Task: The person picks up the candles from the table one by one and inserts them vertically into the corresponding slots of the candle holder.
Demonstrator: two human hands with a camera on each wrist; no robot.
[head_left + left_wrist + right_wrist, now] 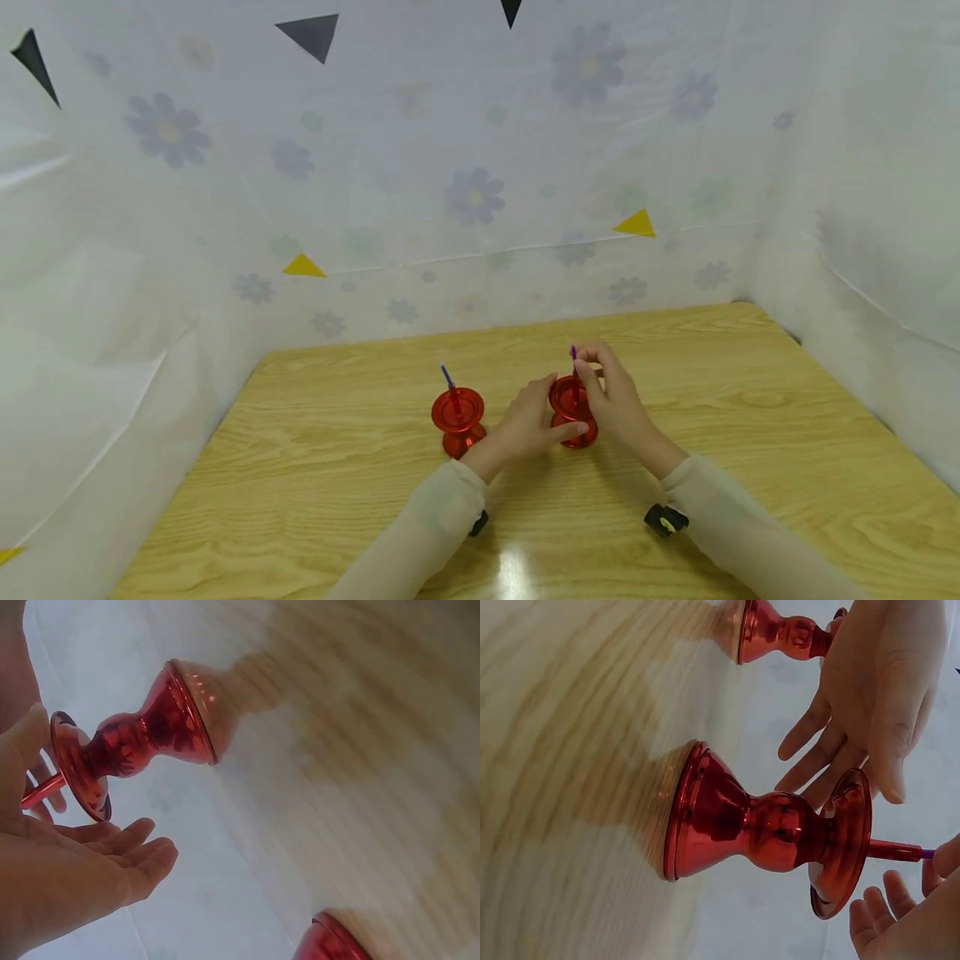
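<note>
I am seating a thin purple candle [573,360] into the red candle holder [573,410] that stands near the middle of the table [750,433], a little toward the far edge. My right hand [618,398] pinches the candle between thumb and fingertips just above the holder's cup, and the stick looks upright and already down in the cup (how deep it sits I cannot tell). My left hand [528,427] has its fingers straight and relaxed, lying against the left side of the holder without curling round it; in the left wrist view the palm is plainly flat beside the rim. As I judge it, the next move calls for a light press straight down while the left hand steadies the holder, since its waist is narrow and a sideways push could tip it. A second red holder [457,419] stands just to the left, apart from my hand, with a blue candle [448,379] leaning slightly in it. The table is pale wood with strong grain, closed in at the far and side edges by white sheeting printed with faded flowers and dotted with yellow and black triangles.
</note>
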